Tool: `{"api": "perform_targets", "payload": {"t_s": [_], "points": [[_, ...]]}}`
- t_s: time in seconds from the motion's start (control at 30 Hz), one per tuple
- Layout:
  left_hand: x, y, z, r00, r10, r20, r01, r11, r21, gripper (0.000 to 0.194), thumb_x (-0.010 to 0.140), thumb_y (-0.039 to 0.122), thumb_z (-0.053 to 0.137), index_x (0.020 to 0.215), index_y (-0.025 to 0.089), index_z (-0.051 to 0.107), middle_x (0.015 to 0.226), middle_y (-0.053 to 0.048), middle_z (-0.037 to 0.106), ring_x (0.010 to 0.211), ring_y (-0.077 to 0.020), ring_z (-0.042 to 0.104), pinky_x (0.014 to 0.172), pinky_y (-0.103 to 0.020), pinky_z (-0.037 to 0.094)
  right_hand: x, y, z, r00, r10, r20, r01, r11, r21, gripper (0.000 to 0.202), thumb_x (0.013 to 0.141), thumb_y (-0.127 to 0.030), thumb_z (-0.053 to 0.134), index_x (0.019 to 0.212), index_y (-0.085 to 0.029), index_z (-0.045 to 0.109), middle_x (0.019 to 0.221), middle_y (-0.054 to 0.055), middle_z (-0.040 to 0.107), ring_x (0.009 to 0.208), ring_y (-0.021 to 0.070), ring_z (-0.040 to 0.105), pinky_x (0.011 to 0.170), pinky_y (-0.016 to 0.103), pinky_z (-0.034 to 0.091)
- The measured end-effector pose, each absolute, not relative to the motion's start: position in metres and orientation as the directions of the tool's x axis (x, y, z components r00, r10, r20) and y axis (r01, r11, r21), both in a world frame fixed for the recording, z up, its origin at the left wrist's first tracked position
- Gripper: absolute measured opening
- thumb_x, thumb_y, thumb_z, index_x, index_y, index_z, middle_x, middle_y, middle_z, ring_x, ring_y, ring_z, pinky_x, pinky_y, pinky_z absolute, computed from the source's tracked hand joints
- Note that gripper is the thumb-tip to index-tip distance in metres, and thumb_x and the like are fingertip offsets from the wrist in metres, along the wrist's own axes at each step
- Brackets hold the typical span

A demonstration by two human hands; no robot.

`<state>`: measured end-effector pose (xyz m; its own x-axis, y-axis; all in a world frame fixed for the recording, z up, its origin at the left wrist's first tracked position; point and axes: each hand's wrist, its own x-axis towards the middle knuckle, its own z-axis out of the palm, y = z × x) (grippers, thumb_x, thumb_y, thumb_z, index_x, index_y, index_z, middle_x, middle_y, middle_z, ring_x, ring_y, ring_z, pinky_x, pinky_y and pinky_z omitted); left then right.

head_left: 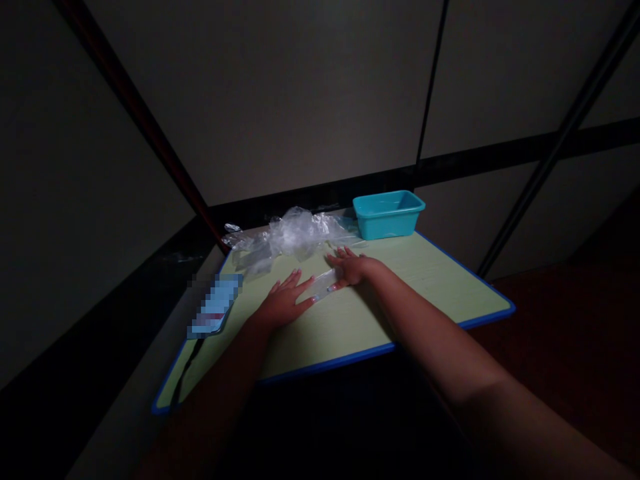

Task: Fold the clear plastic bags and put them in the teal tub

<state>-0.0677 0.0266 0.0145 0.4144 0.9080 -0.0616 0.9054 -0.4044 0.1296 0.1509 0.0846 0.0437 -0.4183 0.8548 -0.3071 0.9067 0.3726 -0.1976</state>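
A small piece of clear plastic [324, 285], perhaps a folded bag, lies flat on the pale yellow-green table top [330, 333]. My left hand [286, 300] rests at its left end, palm down with the fingers spread. At the right end my right hand [350, 269] lies palm down, fingers apart, its thumb touching the plastic. Behind both hands is a loose heap of crumpled clear plastic bags [297, 233]. Part of the small piece is hidden under my fingers.
A turquoise plastic basket [387, 223] stands at the back right corner. On the left edge lies a phone [216, 307], its screen blurred out, with a dark strap [186, 370] running from it. Blue trim [330, 363] edges the table, and a panelled wall [300, 100] rises behind.
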Motion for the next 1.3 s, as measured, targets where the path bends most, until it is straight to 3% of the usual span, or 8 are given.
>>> {"api": "perform_targets", "payload": {"t_s": [0.23, 0.47, 0.67, 0.8, 0.9, 1.07, 1.3], "points": [[-0.068, 0.027, 0.015, 0.411, 0.909, -0.062, 0.907, -0.402, 0.124, 0.06, 0.089, 0.055, 0.035, 0.144, 0.031, 0.026, 0.154, -0.008, 0.013, 0.141, -0.0248, 0.01, 0.11, -0.05, 0.017, 0.162, 0.095, 0.04, -0.315, 0.903, -0.292, 0.944, 0.266, -0.196, 0.118, 0.06, -0.063, 0.07, 0.148, -0.026, 0.001, 0.154, 0.014, -0.007, 0.137, 0.036, -0.012, 0.104, 0.063, 0.013], [-0.067, 0.027, 0.014, 0.41, 0.91, -0.064, 0.909, -0.401, 0.113, 0.06, 0.089, 0.056, 0.034, 0.144, 0.031, 0.026, 0.153, -0.007, 0.014, 0.141, -0.0242, 0.01, 0.11, -0.049, 0.017, 0.163, 0.097, 0.037, -0.319, 0.906, -0.277, 0.94, 0.265, -0.216, 0.116, 0.061, -0.067, 0.067, 0.148, -0.026, 0.004, 0.154, 0.013, -0.006, 0.138, 0.0356, -0.011, 0.105, 0.061, 0.015], [-0.067, 0.027, 0.013, 0.424, 0.906, 0.009, 0.897, -0.421, 0.131, 0.07, 0.087, 0.055, 0.038, 0.146, 0.02, 0.021, 0.153, -0.011, 0.016, 0.141, -0.0238, 0.012, 0.111, -0.047, 0.02, 0.164, 0.098, 0.035, -0.324, 0.908, -0.265, 0.939, 0.273, -0.211, 0.117, 0.059, -0.067, 0.068, 0.148, -0.026, 0.004, 0.154, 0.015, -0.004, 0.139, 0.0347, -0.008, 0.107, 0.056, 0.017], [-0.066, 0.027, 0.013, 0.532, 0.841, 0.103, 0.82, -0.541, 0.184, 0.066, 0.088, 0.046, 0.04, 0.145, 0.015, 0.025, 0.152, -0.008, 0.021, 0.14, -0.0191, 0.016, 0.113, -0.037, 0.019, 0.164, 0.099, 0.036, -0.326, 0.906, -0.269, 0.938, 0.274, -0.213, 0.119, 0.056, -0.068, 0.069, 0.149, -0.023, 0.008, 0.154, 0.015, -0.002, 0.139, 0.0353, -0.006, 0.11, 0.052, 0.014], [-0.065, 0.026, 0.013, 0.581, 0.803, 0.136, 0.762, -0.595, 0.257, 0.062, 0.089, 0.042, 0.04, 0.145, 0.017, 0.026, 0.152, -0.004, 0.022, 0.139, -0.0172, 0.022, 0.114, -0.032, 0.02, 0.164, 0.1, 0.036, -0.337, 0.899, -0.279, 0.935, 0.285, -0.211, 0.119, 0.058, -0.067, 0.069, 0.149, -0.019, 0.009, 0.153, 0.018, -0.002, 0.139, 0.0349, -0.003, 0.111, 0.048, 0.015], [-0.065, 0.024, 0.016, 0.61, 0.786, 0.095, 0.732, -0.606, 0.312, 0.057, 0.09, 0.042, 0.041, 0.143, 0.023, 0.032, 0.152, -0.001, 0.018, 0.137, -0.0202, 0.026, 0.112, -0.035, 0.024, 0.166, 0.103, 0.033, -0.357, 0.894, -0.271, 0.927, 0.305, -0.217, 0.111, 0.065, -0.061, 0.068, 0.149, -0.018, 0.01, 0.153, 0.018, 0.004, 0.14, 0.0314, 0.009, 0.11, 0.042, 0.021], [-0.063, 0.021, 0.021, 0.68, 0.733, 0.024, 0.704, -0.661, 0.26, 0.046, 0.091, 0.044, 0.041, 0.135, 0.03, 0.044, 0.152, -0.001, 0.017, 0.137, -0.0236, 0.028, 0.11, -0.038, 0.025, 0.168, 0.107, 0.028, -0.372, 0.906, -0.201, 0.92, 0.33, -0.212, 0.106, 0.064, -0.06, 0.069, 0.146, -0.013, 0.022, 0.151, 0.02, 0.014, 0.137, 0.0328, 0.022, 0.108, 0.038, 0.027]]}}
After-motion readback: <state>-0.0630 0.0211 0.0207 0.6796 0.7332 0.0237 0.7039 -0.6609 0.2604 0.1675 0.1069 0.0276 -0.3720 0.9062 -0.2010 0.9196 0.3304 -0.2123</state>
